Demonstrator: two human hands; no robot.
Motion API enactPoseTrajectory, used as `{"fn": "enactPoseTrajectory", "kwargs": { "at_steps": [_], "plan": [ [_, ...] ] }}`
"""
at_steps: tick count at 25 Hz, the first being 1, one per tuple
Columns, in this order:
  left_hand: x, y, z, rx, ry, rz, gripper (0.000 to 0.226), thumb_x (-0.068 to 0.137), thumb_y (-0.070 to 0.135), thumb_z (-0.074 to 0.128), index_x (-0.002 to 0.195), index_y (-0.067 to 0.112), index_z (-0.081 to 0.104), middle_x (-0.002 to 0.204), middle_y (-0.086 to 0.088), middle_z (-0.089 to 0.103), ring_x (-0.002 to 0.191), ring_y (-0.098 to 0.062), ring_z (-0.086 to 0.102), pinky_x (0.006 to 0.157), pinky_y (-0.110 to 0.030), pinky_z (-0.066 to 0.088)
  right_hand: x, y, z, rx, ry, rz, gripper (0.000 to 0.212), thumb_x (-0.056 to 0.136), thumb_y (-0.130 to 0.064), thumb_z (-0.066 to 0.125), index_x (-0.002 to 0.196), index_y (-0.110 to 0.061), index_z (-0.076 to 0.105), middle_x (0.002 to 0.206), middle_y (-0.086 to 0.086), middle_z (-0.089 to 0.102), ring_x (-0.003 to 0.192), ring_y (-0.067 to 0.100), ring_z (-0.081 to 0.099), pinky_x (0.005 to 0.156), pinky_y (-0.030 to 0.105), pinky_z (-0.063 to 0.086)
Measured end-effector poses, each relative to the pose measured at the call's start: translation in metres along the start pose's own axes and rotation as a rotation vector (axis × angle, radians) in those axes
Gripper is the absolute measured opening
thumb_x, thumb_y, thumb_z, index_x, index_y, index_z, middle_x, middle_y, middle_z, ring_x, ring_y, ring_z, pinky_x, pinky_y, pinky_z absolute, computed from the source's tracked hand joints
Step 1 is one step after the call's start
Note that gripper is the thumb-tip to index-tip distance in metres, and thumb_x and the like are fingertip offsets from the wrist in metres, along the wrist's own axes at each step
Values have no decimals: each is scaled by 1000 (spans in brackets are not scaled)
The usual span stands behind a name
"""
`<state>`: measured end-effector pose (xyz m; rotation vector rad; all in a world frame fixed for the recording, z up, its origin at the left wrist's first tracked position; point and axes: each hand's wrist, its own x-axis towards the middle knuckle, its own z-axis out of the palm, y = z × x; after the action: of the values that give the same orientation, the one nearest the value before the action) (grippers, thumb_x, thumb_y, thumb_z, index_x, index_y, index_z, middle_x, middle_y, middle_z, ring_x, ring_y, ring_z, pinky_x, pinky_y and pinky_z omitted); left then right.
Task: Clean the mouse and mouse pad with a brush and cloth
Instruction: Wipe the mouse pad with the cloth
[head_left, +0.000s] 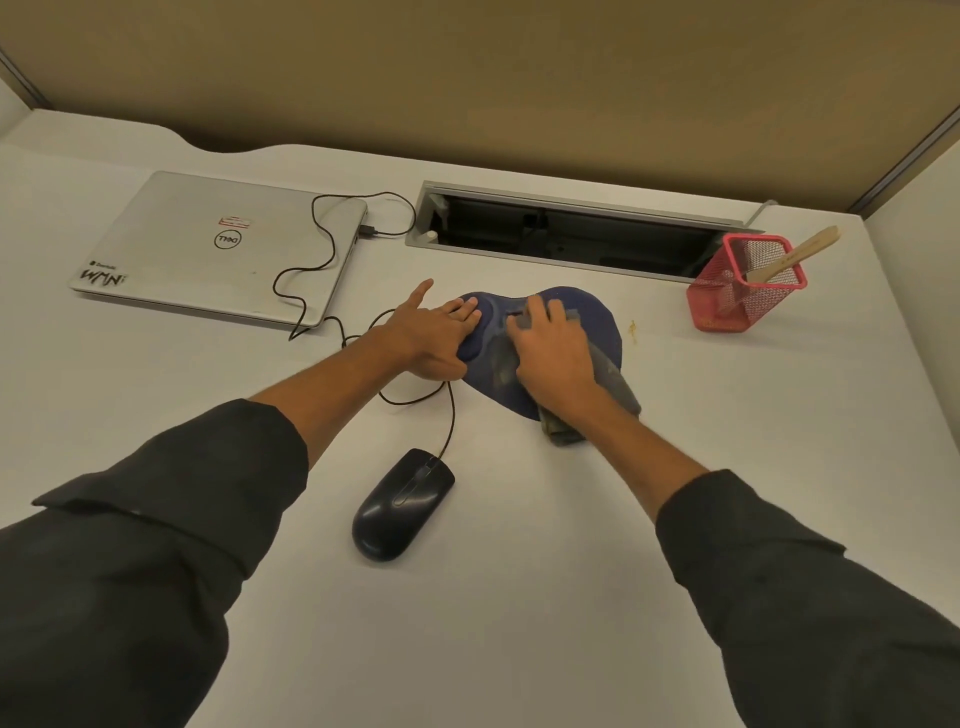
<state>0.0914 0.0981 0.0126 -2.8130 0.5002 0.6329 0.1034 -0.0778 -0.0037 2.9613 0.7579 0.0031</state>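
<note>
A dark blue mouse pad (597, 317) with a raised wrist rest lies in the middle of the white desk. My left hand (434, 338) rests flat on its left side, fingers straight. My right hand (553, 348) presses a grey cloth (615, 384) onto the pad, fingers bent over the cloth's far end; the cloth trails off the pad's near edge. A black wired mouse (400, 506) sits on the desk nearer to me, apart from both hands. The wooden-handled brush (795, 254) stands in a red mesh holder (737, 301) at the right.
A shut silver laptop (218, 244) lies at the back left, with the mouse cable (332, 244) looping from it across the desk. An open cable trough (571, 234) runs along the back. A small yellowish speck (632, 330) lies right of the pad.
</note>
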Motion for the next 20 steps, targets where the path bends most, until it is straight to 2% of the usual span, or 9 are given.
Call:
{"fn": "enactPoseTrajectory", "kwargs": {
  "at_steps": [3,5,9,13,17,20],
  "plan": [
    [0,-1,0,1,5,1,77,94,45,38,152,15,-1,161,-5,-3,148,-17,2,111,-50,-19,-49,-13,15,-4,41,-223,44,82,-18,64,124,-13,53,126,14,46,105,31,46,78,38,45],
    [0,0,0,-7,4,-2,76,94,44,38,152,15,-1,161,-5,-2,148,-17,3,110,-50,-20,-63,-6,16,10,42,-300,47,81,-13,63,127,-16,53,122,13,48,102,32,47,75,38,45],
    [-2,0,-1,-28,13,-8,72,96,43,35,152,16,-1,161,-4,-3,148,-17,2,110,-50,-20,-33,-4,4,0,20,-84,49,89,-23,58,135,-19,42,136,12,38,117,32,39,90,40,41],
    [-1,-2,1,-28,24,-6,74,96,51,33,152,17,-1,161,-4,-2,148,-17,2,109,-50,-22,-65,-10,11,-52,6,-234,47,87,-18,58,132,-16,47,130,13,43,110,32,42,86,40,42],
    [2,-4,3,-22,12,3,79,94,57,36,152,18,-1,161,-4,-2,148,-18,3,109,-51,-22,-38,-5,-1,-22,5,-58,48,89,-26,59,133,-16,45,136,12,39,119,32,38,95,41,39],
    [4,-5,2,-23,19,3,80,93,56,38,152,18,1,161,-4,0,148,-18,5,109,-51,-22,-64,-20,10,-59,-11,-152,43,85,-20,59,127,-13,51,131,12,42,113,32,40,91,43,40]
  ]
}}
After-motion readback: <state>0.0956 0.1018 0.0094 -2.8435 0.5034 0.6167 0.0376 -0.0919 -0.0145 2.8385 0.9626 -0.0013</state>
